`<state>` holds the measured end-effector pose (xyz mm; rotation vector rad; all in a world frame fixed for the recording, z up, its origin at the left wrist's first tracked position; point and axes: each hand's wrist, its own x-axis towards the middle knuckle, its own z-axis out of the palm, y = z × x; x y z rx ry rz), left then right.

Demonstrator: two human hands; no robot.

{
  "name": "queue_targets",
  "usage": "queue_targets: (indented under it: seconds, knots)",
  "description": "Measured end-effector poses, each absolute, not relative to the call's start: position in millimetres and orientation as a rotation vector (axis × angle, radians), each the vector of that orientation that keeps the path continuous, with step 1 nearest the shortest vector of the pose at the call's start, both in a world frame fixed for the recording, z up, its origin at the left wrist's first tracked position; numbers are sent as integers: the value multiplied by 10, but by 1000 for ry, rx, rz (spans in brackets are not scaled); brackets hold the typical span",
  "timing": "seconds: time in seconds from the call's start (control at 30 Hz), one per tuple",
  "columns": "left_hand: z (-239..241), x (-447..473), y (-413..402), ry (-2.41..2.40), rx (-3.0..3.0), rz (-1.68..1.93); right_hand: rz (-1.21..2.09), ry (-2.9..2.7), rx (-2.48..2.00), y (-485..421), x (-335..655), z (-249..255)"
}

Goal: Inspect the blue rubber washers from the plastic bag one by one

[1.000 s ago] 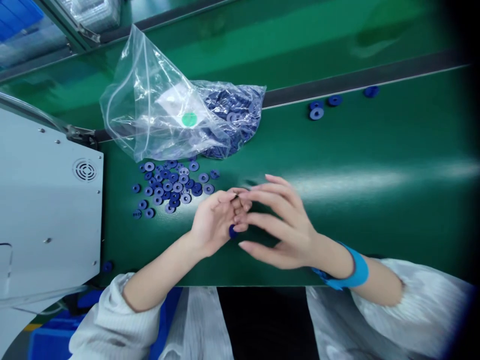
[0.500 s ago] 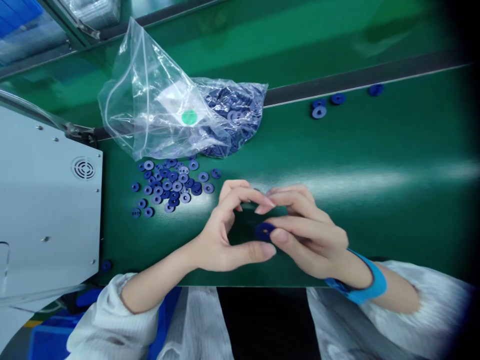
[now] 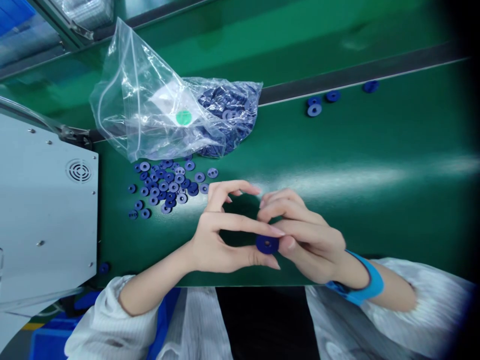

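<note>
- The blue washer (image 3: 267,244) sits between the two hands, raised just above the near edge of the green worktop (image 3: 375,200).
- The left hand (image 3: 215,240) pinches it, forefinger over the top and thumb beneath. Its other fingers arch up and away, leaving an open loop.
- The right hand (image 3: 311,237) meets it from the other side. Its thumb tip presses the washer's rim, and its remaining fingers are curled in loosely, close to the left forefinger.
- The washer is a small flat ring of matt dark blue with a round central hole. It looks like rubber or plastic, but I cannot tell which.
- A blue wristband (image 3: 369,280) circles the right wrist, and both arms wear pale ribbed sleeves.
- Beyond the left hand lies a loose scatter of like washers (image 3: 168,185), flat on the smooth, slightly glossy worktop.
- Further beyond them a crumpled clear plastic bag (image 3: 150,110) holds many more and bears a round green sticker (image 3: 183,117).
- Well beyond the right hand, three washers (image 3: 314,107) lie near a dark strip.
- Out past the left hand stands a grey metal housing (image 3: 41,210) with a round vent.
</note>
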<state>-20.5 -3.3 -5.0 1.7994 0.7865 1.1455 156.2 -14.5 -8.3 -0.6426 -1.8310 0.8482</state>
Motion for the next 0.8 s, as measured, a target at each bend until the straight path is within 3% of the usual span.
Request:
queue_targets:
  seconds: [0.8]
  knots:
    - [-103,-187,-3,706,1515,1056,1145,-1652,-667,-164,1552,-114]
